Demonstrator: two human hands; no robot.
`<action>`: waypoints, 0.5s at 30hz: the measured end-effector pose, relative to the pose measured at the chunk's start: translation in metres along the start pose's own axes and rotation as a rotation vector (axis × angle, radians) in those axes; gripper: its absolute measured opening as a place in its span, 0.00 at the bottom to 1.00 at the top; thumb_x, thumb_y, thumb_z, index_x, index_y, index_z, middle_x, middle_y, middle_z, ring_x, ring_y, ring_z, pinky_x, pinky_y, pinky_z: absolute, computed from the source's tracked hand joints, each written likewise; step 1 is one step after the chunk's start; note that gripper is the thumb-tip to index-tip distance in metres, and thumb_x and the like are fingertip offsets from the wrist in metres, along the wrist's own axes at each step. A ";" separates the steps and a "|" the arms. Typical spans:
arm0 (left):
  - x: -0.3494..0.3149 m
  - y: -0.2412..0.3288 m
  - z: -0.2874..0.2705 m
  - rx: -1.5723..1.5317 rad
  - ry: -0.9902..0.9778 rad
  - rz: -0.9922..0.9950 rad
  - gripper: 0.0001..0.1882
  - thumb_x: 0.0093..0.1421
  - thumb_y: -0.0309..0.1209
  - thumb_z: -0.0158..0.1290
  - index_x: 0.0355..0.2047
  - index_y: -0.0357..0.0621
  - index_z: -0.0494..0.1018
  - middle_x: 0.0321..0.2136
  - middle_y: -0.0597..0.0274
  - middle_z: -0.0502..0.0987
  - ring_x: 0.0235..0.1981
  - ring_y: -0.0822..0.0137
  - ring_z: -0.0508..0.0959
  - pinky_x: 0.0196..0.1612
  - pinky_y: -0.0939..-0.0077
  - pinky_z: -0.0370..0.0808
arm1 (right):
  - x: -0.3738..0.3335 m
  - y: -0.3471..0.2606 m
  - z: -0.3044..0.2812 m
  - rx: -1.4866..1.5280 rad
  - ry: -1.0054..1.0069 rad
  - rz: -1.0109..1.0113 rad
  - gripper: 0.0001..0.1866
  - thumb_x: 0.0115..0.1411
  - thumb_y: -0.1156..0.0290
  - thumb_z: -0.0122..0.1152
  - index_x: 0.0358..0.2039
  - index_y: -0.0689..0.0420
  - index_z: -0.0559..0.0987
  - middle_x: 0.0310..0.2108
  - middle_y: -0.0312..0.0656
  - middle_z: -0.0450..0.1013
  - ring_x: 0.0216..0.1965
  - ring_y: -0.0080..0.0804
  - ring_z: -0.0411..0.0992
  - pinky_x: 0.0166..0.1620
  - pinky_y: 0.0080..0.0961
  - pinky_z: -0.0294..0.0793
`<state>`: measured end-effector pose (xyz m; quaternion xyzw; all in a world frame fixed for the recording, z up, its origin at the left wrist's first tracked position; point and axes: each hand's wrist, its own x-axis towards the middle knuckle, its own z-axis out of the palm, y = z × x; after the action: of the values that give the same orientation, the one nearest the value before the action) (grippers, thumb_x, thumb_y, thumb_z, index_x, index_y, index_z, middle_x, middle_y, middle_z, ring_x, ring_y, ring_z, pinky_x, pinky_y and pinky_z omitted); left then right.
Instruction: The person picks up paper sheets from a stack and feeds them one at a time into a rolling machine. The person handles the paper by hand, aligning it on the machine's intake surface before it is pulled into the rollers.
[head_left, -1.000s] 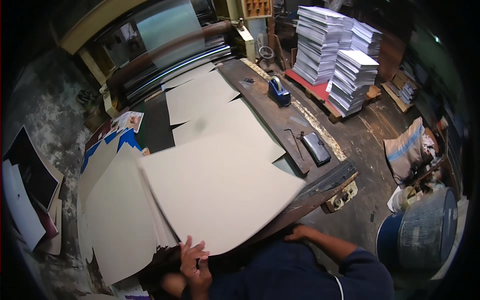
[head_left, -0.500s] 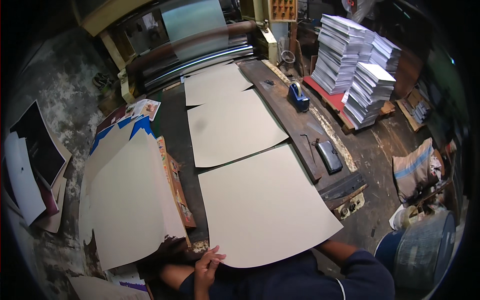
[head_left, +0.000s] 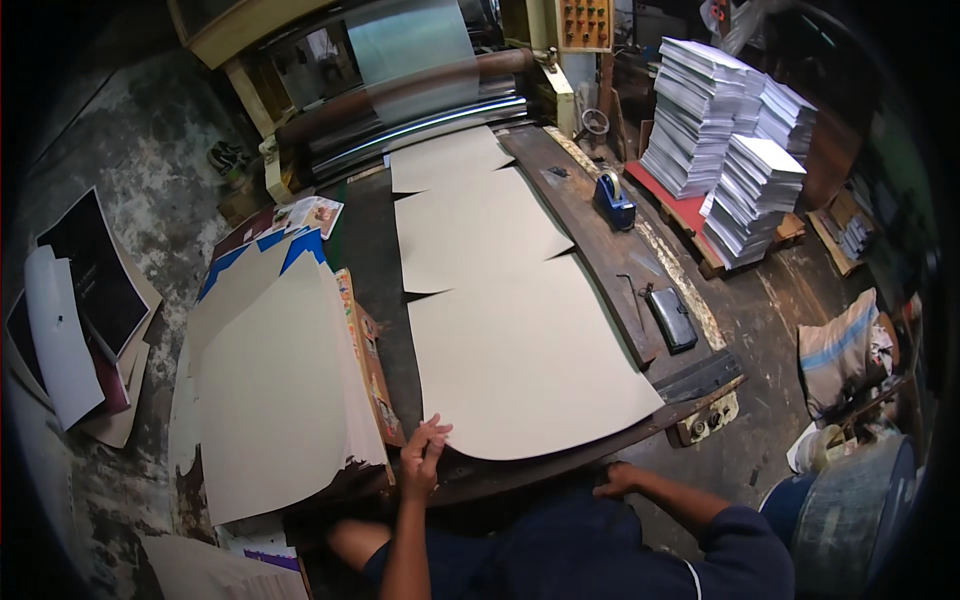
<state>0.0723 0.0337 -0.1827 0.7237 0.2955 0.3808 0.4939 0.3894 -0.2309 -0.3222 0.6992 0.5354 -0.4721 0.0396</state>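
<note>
A large beige sheet of paperboard (head_left: 530, 360) lies at the near end of a dark machine table. Its far edge lies against a second beige sheet (head_left: 480, 230), with small dark gaps at their sides. At the near left corner of the near sheet, my left hand (head_left: 424, 455) pinches the edge with bent fingers. My right hand (head_left: 617, 480) is low by the table's front edge, apart from the sheet. Its fingers curl downward, and what they may hold is hidden. A third sheet (head_left: 445, 160) reaches the rollers (head_left: 420, 125) at the back.
A stack of beige boards (head_left: 275, 400) stands left of the table. On the right rail are a blue tape dispenser (head_left: 614, 203) and a black case (head_left: 670, 318). Tall paper stacks (head_left: 690, 120) rest on a red-topped pallet at right; a drum (head_left: 850, 515) stands near right.
The near sheet has moved away from me and closed most of the gap to the second sheet. My left hand went forward with its corner. My right hand has come out from under the sheet.
</note>
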 end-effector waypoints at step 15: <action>-0.017 0.173 -0.041 0.548 0.051 0.436 0.17 0.50 0.31 0.66 0.38 0.39 0.76 0.41 0.51 0.80 0.53 0.49 0.75 0.57 0.56 0.69 | 0.009 -0.015 0.015 -0.172 0.076 0.105 0.33 0.54 0.41 0.52 0.37 0.62 0.82 0.42 0.57 0.76 0.46 0.51 0.75 0.50 0.43 0.73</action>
<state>0.0380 -0.0184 -0.0151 0.8658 0.2371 0.4018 0.1809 0.3680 -0.2266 -0.3304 0.7378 0.5375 -0.3950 0.1038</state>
